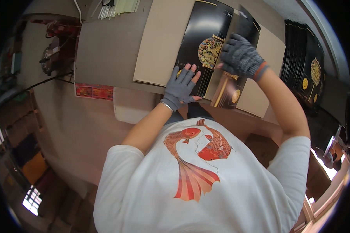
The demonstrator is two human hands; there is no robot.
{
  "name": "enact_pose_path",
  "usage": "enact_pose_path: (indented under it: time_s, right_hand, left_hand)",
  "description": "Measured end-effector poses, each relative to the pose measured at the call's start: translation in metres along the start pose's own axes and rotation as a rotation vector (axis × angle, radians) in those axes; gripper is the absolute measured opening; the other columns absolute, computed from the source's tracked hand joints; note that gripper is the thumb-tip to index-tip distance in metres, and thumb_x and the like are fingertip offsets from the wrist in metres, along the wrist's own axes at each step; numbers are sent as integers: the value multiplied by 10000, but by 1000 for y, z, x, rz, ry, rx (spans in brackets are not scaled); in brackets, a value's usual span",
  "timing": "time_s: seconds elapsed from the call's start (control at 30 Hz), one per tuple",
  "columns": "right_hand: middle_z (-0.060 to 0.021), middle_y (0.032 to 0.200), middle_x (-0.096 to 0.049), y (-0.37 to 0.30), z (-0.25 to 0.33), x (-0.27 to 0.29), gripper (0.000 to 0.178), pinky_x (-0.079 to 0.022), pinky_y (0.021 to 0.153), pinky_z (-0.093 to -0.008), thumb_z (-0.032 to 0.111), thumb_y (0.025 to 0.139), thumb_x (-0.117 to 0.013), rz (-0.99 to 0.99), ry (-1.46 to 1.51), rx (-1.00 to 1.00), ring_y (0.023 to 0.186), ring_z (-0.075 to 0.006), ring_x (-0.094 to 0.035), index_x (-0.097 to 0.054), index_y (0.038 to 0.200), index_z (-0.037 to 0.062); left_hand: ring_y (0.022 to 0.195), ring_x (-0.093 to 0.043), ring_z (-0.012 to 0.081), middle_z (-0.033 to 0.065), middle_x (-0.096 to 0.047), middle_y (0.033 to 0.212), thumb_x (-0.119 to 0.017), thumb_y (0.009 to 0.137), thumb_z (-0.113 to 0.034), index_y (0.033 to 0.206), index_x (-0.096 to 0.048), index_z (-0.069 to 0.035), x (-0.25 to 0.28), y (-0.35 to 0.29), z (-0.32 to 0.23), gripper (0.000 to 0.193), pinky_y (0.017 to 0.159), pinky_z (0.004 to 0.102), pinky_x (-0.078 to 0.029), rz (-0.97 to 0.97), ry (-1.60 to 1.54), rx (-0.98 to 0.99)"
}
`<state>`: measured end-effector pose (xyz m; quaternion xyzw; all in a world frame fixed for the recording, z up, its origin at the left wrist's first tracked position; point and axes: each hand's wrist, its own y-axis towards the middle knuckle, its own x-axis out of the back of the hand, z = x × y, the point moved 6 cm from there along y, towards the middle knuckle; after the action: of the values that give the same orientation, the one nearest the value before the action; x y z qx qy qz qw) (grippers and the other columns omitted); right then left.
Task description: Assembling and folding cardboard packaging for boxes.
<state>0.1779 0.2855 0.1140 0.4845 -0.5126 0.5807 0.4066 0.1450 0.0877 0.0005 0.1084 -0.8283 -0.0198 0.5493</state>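
Note:
A glossy black panel [200,29] with a round, colourful gold dragon emblem [210,51] lies on a larger beige board on the table. My left hand [179,87], in a grey glove with bare fingertips, rests flat with spread fingers on the panel's near left part. Just right of the emblem, my right hand [241,55], in a dark grey knit glove with an orange cuff, is closed at the edge of a second black decorated flap [230,91]. That flap is tilted and smeared by motion. The right hand covers its middle.
The beige board [163,42] shows left of the black panel, and another beige part [270,50] on the right. Further right stands a stack of black decorated panels [299,58]. Pale strips [118,8] lie at the far left. A red printed sheet [94,91] hangs at the table's front edge.

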Motion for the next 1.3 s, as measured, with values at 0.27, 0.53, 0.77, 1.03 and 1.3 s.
enact_pose_path:
  time_s: [0.27,0.53,0.77,1.03,1.3]
  right_hand:
    - [-144,1320,-561,-121,-36,-19,647,-411,1060,-425,315,787,-706,862,35,-568,1183,-308,-578,-512,1364,94]
    - [-81,883,-658,-50,23,-126,469,-508,673,-270,292,813,-769,-188,1568,-1235,753,-132,-639,-592,1173,49]
    - [-171,997,-710,-31,32,-114,516,-503,889,-413,421,762,-775,107,891,-1045,984,-315,-669,-673,1088,35]
    - [-201,979,-690,-36,33,-110,548,-504,876,-441,423,763,-761,-35,767,-1076,951,-348,-661,-641,1091,1]
    - [-138,1215,-571,112,95,-43,481,-382,991,-547,203,723,-674,-330,283,-249,1147,-355,-536,-606,1198,177]
  left_hand:
    - [1435,-318,330,151,-363,1542,-717,657,-647,1453,-428,-104,6,-5,2,1006,1149,577,-218,-40,-25,-32]
    - [1439,-311,331,152,-367,1540,-707,683,-631,1459,-422,-103,3,-7,2,981,1152,579,-208,-47,-16,-62]
    - [1464,-245,351,139,-327,1566,-675,715,-642,1480,-415,-205,-2,-8,-4,919,1143,620,-168,26,69,-59]
    - [1473,-106,444,106,-217,1611,-711,683,-656,1490,-354,-393,-19,-12,-24,920,1068,723,-152,201,43,-40]
    - [1371,-353,362,45,-486,1402,-765,682,-367,1148,-661,-329,-35,-29,-20,479,1057,673,-293,20,-1,-62]
